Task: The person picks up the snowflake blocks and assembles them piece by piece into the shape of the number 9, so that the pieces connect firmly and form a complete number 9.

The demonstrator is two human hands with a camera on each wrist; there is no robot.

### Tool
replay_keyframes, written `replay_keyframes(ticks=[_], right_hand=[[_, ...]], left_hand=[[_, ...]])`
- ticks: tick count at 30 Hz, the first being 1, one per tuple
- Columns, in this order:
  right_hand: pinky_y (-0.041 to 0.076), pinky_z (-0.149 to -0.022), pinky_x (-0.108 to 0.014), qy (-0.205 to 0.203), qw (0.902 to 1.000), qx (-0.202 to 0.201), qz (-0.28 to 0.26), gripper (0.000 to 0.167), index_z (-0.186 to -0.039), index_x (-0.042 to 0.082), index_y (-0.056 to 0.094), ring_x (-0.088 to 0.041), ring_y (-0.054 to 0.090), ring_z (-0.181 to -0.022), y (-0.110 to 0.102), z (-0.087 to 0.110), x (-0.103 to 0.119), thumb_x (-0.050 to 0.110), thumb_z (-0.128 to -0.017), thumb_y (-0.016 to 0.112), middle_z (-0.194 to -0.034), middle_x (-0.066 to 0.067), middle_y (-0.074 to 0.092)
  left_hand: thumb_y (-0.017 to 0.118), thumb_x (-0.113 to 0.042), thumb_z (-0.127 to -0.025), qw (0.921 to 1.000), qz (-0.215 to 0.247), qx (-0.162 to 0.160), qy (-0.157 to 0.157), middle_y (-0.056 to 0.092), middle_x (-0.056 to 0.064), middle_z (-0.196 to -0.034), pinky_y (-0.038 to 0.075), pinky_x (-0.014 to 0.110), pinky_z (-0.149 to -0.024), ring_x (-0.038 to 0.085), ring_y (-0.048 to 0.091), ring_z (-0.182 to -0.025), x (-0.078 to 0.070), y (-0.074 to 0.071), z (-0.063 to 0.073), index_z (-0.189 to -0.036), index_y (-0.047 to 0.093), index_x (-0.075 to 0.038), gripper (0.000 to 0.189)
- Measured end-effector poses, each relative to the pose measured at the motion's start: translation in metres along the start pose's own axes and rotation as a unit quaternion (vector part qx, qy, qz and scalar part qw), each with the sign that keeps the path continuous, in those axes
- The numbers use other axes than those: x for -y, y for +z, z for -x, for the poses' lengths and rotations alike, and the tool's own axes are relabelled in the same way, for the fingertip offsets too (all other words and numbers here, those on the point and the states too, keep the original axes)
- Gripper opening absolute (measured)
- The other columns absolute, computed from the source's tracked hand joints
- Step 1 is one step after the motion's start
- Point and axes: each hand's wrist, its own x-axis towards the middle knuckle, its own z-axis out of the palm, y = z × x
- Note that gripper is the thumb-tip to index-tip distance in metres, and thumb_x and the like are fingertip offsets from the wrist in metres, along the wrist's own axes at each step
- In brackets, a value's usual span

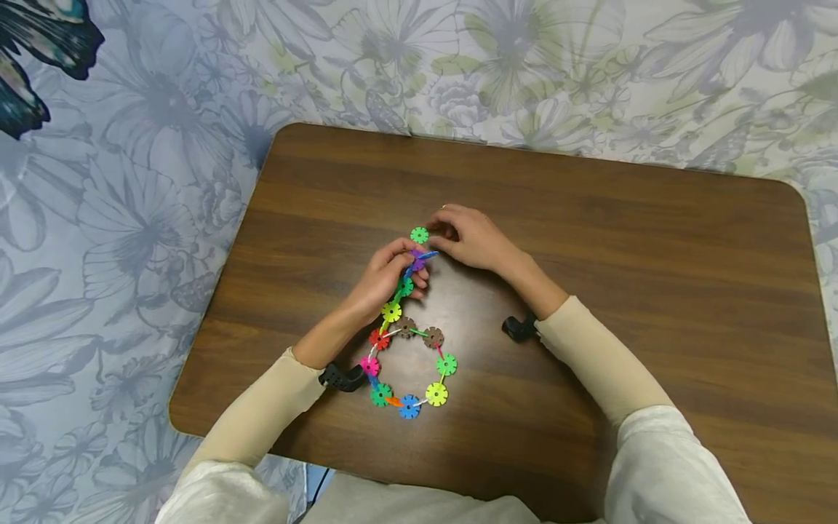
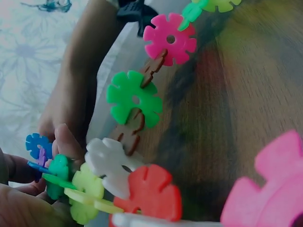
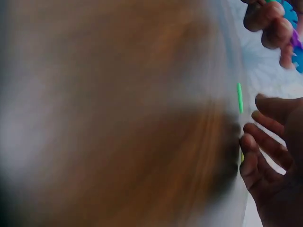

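Note:
A chain of notched, flower-shaped plastic discs, slotted together in many colours, forms a ring on the table with a tail leading away from the person. My left hand pinches the tail near its far end, by a purple disc and a blue disc. Below the fingers the tail runs through green discs and a yellow disc to a red disc. A separate green disc lies just beyond the left fingertips. Beside it is my right hand, fingers loosely bent, holding nothing in the right wrist view.
The brown wooden table has rounded corners and meets a flower-patterned wall at the back. Black wrist cameras sit below both forearms, the left one close to the ring's pink disc.

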Motion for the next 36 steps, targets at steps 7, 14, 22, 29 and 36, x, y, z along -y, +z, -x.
replay_keyframes(ticks=[7, 14, 22, 29, 36], right_hand=[[0.045, -0.099, -0.042, 0.004, 0.9979, 0.033, 0.055, 0.032, -0.119, 0.013, 0.066, -0.023, 0.054, -0.11, 0.008, -0.022, 0.012, 0.03, -0.093, 0.074, -0.12, -0.004, 0.058], [0.049, -0.08, -0.031, 0.014, 0.9976, 0.02, -0.064, 0.023, -0.106, 0.009, 0.058, -0.019, 0.059, -0.088, 0.003, -0.013, 0.006, 0.017, -0.091, 0.075, -0.097, -0.005, 0.063], [0.058, -0.071, -0.054, 0.082, 0.9253, -0.042, -0.368, 0.022, -0.111, -0.01, 0.06, -0.037, 0.066, -0.072, -0.024, 0.029, 0.03, 0.003, -0.095, 0.067, -0.093, -0.031, 0.065], [0.06, -0.073, -0.052, 0.088, 0.9065, -0.066, -0.408, 0.019, -0.112, -0.008, 0.066, -0.024, 0.07, -0.068, -0.029, 0.053, 0.034, 0.001, -0.095, 0.067, -0.093, -0.027, 0.068], [0.058, -0.077, -0.057, 0.092, 0.8963, -0.081, -0.426, 0.021, -0.113, -0.009, 0.064, -0.031, 0.072, -0.072, -0.021, 0.061, 0.034, -0.001, -0.094, 0.067, -0.097, -0.032, 0.066]], left_hand=[[0.043, -0.027, -0.11, 0.9999, -0.009, -0.009, -0.006, 0.062, 0.009, -0.089, 0.061, 0.03, -0.066, 0.017, 0.064, -0.076, 0.001, -0.002, 0.002, -0.126, 0.06, 0.002, 0.037], [0.053, -0.029, -0.106, 0.9998, -0.018, 0.0, 0.003, 0.061, 0.007, -0.088, 0.061, 0.027, -0.066, 0.015, 0.064, -0.076, 0.003, -0.002, 0.0, -0.123, 0.06, 0.005, 0.039], [0.051, -0.032, -0.106, 0.9998, -0.019, 0.006, 0.006, 0.06, 0.008, -0.09, 0.062, 0.028, -0.073, 0.015, 0.064, -0.076, 0.006, -0.002, -0.002, -0.126, 0.059, 0.005, 0.043], [0.051, -0.032, -0.106, 0.9995, -0.025, 0.015, 0.01, 0.06, 0.008, -0.091, 0.062, 0.03, -0.075, 0.014, 0.065, -0.075, 0.003, 0.003, -0.005, -0.129, 0.059, 0.006, 0.045], [0.052, -0.034, -0.105, 0.9995, -0.03, 0.013, 0.004, 0.059, 0.007, -0.089, 0.062, 0.029, -0.075, 0.015, 0.065, -0.074, 0.004, 0.01, -0.007, -0.128, 0.058, 0.009, 0.049]])
